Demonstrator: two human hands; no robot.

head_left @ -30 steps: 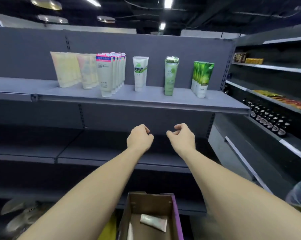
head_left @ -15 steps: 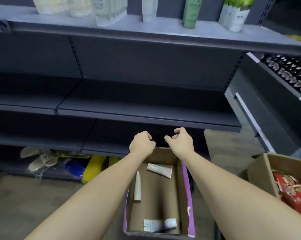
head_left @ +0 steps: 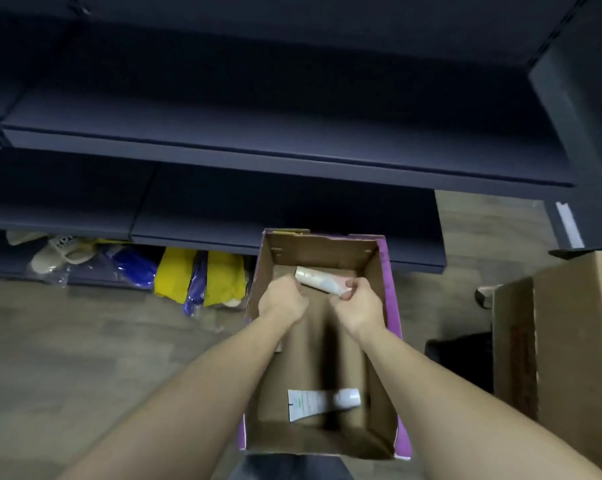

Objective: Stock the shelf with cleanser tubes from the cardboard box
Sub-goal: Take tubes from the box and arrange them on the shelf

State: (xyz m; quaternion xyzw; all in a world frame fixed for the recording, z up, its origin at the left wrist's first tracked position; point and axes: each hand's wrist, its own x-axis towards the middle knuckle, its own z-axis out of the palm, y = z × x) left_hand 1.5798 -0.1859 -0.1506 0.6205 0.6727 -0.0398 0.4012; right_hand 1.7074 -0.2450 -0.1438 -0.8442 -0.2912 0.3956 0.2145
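I look down into an open cardboard box [head_left: 392, 292] with purple outer walls, standing on the floor before the dark shelf [head_left: 258, 157]. A pale pink cleanser tube [head_left: 318, 278] lies across the box's far end. My right hand [head_left: 358, 306] is inside the box, with thumb and forefinger pinching that tube's right end. My left hand [head_left: 282, 303] is beside it, fingers curled downward and hidden, close to the tube's left end. A white cleanser tube [head_left: 322, 403] lies at the near end of the box floor. My left forearm covers the box's left side.
The lower shelf boards in view carry nothing. Yellow and blue packets [head_left: 188, 275] and pale slippers [head_left: 57, 251] lie under the bottom shelf at left. A second cardboard box [head_left: 552, 341] stands on the floor at right.
My view has tipped down from the stocked top shelf to the box. Both hands dropped from in front of the shelf into the box, and my right hand reached the pink tube.
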